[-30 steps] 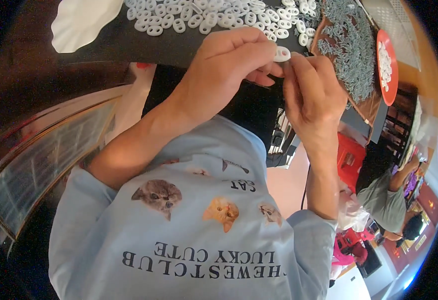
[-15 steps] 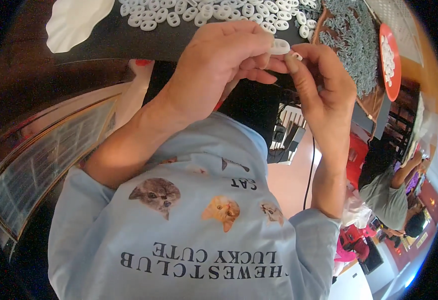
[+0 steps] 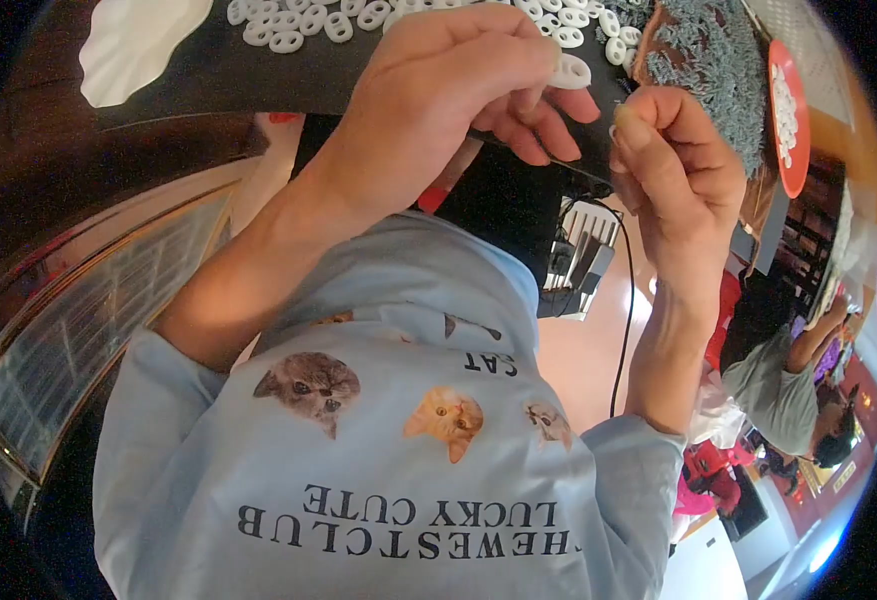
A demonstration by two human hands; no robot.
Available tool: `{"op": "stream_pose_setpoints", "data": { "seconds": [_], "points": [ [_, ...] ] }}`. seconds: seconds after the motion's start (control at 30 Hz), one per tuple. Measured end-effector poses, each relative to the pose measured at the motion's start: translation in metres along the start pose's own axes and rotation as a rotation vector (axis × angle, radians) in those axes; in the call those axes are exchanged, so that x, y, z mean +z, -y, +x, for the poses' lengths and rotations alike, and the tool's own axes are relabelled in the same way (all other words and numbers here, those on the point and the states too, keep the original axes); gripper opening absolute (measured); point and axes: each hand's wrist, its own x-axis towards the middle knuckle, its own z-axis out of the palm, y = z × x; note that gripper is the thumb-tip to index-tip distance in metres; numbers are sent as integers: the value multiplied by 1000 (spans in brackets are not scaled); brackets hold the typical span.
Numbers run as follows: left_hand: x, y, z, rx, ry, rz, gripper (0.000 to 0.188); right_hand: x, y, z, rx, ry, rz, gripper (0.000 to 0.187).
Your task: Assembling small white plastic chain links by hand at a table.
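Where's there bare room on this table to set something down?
Bare dark tabletop lies left, between the white wavy dish, the white oval pieces and the left hand. Crowded: the far middle, with those pieces, and the right, with the grey-green pile and red plate.

The shirt [image 3: 378, 455] was pale blue, its sleeves [image 3: 153, 410] elbow-length, with grey and orange cat faces [image 3: 318, 385] and black lettering [image 3: 408, 542].

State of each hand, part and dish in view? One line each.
Left hand: pinching a white two-holed piece.
Right hand: pinched shut, seemingly on a small white piece, mostly hidden.
Loose two-holed pieces: scattered on dark table.
Grey-green heap: loose, piled.
Red plate: holding white bits.
White wavy-edged dish: cut off by frame.
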Motion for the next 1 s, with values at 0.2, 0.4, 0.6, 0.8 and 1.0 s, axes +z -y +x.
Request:
{"op": "stream_pose_setpoints", "data": {
  "seconds": [0.2, 0.4, 0.6, 0.8, 1.0],
  "points": [
    [-14, 5, 7, -110, 29, -12, 30, 2, -1, -1, 128, 121, 174, 16],
    [-19, 12, 9, -71, 19, -58, 29, 1, -6, 2, 115, 137, 187, 18],
    [-39, 29, 30, 372, 268, 155, 28, 2, -7, 2, 122, 134, 190, 17],
    [-23, 24, 12, 7, 44, 148, 27, 4, -4, 1, 124, 88, 229, 15],
    [-21, 32, 10, 178, 61, 223, 27, 12, -8, 0, 84, 49, 242, 13]
  ]
}}
